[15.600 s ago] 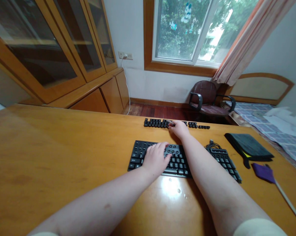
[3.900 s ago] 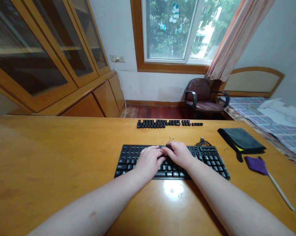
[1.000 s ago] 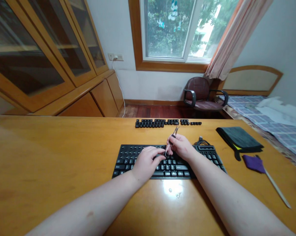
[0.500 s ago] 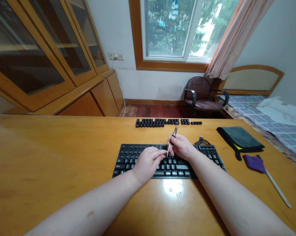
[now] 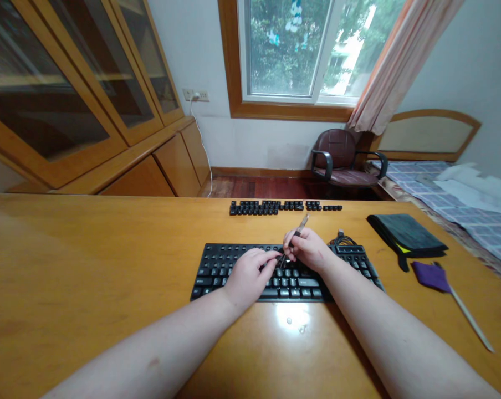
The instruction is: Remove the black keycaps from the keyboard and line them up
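The right hand point(image 5: 308, 249) grips a slim tilted tool point(image 5: 302, 224) over the black keyboard point(image 5: 294, 282) on the desk point(image 5: 109, 249), the left hand point(image 5: 250, 272) just beside it, fingertips point(image 5: 274, 255) near the tool's lower end, though whether they pinch anything I cannot tell

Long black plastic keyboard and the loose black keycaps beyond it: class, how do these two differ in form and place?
The long black plastic keyboard is one wide board; the small loose black keycaps are separate pieces in broken rows. The keyboard lies under the left hand and the right hand, while the keycaps lie farther off, with neither hand at them. Both are black and rest on the yellow-brown wooden desk.
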A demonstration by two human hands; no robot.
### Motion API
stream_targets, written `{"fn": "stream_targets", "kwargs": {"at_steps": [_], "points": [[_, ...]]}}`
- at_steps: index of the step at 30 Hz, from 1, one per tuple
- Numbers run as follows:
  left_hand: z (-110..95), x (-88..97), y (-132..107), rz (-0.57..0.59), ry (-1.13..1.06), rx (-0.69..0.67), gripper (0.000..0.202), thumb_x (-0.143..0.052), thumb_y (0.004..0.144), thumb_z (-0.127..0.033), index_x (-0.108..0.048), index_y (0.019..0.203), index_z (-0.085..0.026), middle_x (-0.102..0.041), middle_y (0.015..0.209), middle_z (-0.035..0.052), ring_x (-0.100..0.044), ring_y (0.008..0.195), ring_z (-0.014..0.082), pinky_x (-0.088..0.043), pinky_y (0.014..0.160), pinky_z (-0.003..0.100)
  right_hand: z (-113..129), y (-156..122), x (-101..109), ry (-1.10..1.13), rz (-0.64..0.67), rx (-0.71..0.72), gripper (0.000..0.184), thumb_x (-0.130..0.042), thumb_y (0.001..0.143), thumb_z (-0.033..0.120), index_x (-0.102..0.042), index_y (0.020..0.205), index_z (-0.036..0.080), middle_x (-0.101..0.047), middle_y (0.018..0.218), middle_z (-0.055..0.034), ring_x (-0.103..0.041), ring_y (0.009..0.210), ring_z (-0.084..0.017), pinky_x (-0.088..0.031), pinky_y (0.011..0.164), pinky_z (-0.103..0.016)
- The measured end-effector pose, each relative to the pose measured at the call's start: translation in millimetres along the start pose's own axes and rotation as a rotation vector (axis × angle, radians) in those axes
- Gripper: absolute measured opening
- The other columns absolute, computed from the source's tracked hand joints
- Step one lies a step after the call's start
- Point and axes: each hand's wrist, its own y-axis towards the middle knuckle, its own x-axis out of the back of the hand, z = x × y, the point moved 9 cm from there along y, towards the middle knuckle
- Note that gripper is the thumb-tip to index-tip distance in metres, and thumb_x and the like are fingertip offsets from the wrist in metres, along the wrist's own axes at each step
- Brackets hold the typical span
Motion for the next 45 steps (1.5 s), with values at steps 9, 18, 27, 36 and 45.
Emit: {"fn": "stream_targets", "kwargs": {"at_steps": [9,18,27,36,45], "points": [[8,5.1,0,-0.058,-0.002,0.093,0.02,-0.054,0.079,-0.016,-0.068,0.093,-0.02,-0.069,0.084,0.0024,-0.062,0.081,0.0149,-0.049,0.078,0.027,-12,0,-5,0.063,0.053,-0.108,0.035,-0.064,0.073,0.048,-0.059,0.066,0.013,-0.056,0.047,0.0005,-0.048,0.035,-0.009,-0.036,0.034,-0.019],[14,14.5,0,-0.139,-0.06,0.152,0.021,-0.051,0.083,-0.019,-0.067,0.097,-0.02,-0.069,0.092,0.0028,-0.063,0.087,0.0156,-0.049,0.082,0.029,11,-1,14,-0.103,-0.188,0.145,0.026,-0.058,0.079,0.042,-0.061,0.089,0.019,-0.062,0.071,0.0,-0.058,0.053,-0.011,-0.05,0.058,-0.029],[17,16.5,-2,-0.179,-0.121,0.193,0.022,-0.051,0.082,-0.02,-0.066,0.098,-0.019,-0.069,0.094,0.0035,-0.064,0.084,0.016,-0.05,0.08,0.029,29,-8,-16,-0.843,-0.018,0.292,0.021,-0.063,0.076,0.033,-0.069,0.091,0.019,-0.069,0.085,-0.0051,-0.062,0.081,-0.017,-0.047,0.078,-0.031],[33,13.7,-6,-0.238,-0.191,0.274,0.024,-0.051,0.083,-0.021,-0.051,0.107,-0.018,-0.065,0.084,0.0025,-0.063,0.081,0.0143,-0.049,0.079,0.03,27,-8,-27,-0.837,0.091,0.322,0.022,-0.059,0.08,0.03,-0.069,0.096,0.02,-0.07,0.087,-0.0061,-0.064,0.082,-0.017,-0.048,0.077,-0.03],[25,13.2,-4,-0.215,-0.151,0.214,0.023,-0.049,0.084,-0.016,-0.053,0.106,-0.017,-0.063,0.09,0.0049,-0.061,0.085,0.015,-0.049,0.081,0.031,17,-6,-8,-0.768,-0.044,0.184,0.023,-0.069,0.07,0.034,-0.071,0.087,0.018,-0.067,0.071,-0.0024,-0.058,0.063,-0.014,-0.045,0.063,-0.026]]}}
